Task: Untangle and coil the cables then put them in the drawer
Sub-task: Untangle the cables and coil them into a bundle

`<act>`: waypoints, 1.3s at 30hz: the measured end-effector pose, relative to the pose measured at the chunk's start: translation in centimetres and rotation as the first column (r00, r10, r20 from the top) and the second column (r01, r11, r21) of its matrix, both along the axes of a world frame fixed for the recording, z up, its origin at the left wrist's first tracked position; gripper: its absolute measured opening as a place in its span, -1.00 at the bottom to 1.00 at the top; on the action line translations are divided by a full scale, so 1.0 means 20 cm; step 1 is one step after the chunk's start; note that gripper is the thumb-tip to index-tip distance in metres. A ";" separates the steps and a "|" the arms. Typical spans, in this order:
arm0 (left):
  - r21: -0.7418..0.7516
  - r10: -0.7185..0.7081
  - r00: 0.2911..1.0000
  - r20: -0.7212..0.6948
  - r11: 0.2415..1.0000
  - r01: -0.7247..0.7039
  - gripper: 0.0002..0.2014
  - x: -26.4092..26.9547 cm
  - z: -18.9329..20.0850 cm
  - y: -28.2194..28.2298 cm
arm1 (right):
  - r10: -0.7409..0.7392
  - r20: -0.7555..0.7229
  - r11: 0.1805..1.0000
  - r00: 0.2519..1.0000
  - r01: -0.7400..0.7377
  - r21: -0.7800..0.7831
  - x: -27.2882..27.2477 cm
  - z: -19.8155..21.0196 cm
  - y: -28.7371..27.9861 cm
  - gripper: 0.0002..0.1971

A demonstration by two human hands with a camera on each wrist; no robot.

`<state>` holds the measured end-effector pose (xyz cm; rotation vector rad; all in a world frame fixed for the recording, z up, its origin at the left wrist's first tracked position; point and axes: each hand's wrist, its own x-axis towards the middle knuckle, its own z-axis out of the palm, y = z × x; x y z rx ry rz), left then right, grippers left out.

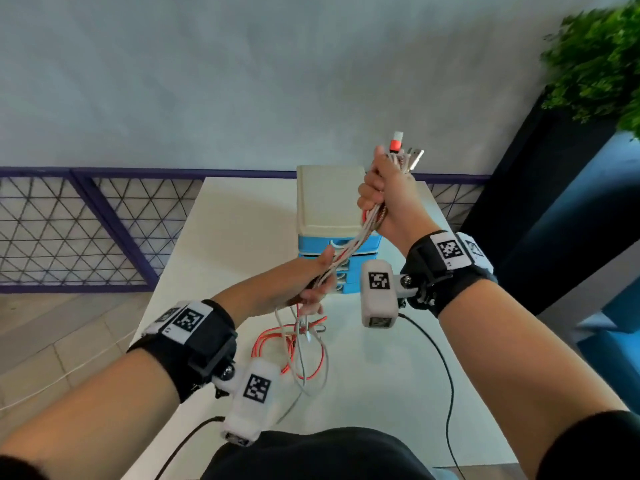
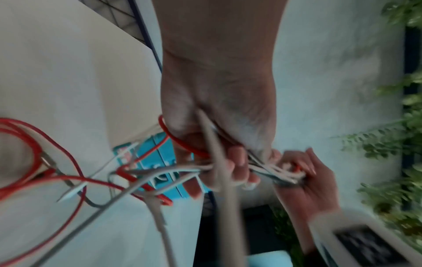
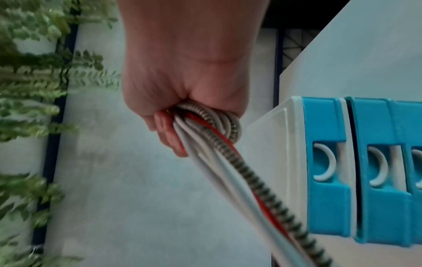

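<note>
Two hands: both of yours are on the cables (image 1: 346,252), raised above the bench (image 1: 242,237).
Right hand (image 1: 388,199): your fist is wrapped tight round the bundle near its plug ends, in front of the drawer unit's (image 1: 332,202) top; an orange-collared plug (image 1: 396,142) and metal plugs stick up past your fingers.
Left hand (image 1: 308,289): lower, in front of the drawer unit's blue drawers; your fingers curl round the same bundle.
Cables: white, red and one braided strand run taut between your fists; below your left hand they hang in tangled loops (image 1: 301,344) onto the bench, nearer you than the drawer unit.
Drawers (image 3: 326,168): the blue fronts sit closed.
</note>
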<state>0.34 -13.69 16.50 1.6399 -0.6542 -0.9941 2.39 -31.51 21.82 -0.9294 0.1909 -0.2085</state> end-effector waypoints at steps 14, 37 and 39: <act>0.096 0.076 0.560 0.825 0.957 -0.272 -0.92 0.15 0.07 -0.04 | 0.235 -0.367 0.610 0.900 -0.431 -0.665 -0.08 -0.07 0.00 -0.72; 0.323 -0.109 0.819 0.564 0.941 -0.098 -0.66 0.34 0.05 0.03 | 0.447 -0.523 0.450 0.726 -0.687 -0.570 -0.12 -0.13 0.03 -0.78; 0.339 -0.156 0.716 0.681 0.933 -0.118 -0.77 0.35 0.03 0.04 | 0.430 -0.545 0.454 0.719 -0.695 -0.558 -0.12 -0.13 0.04 -0.81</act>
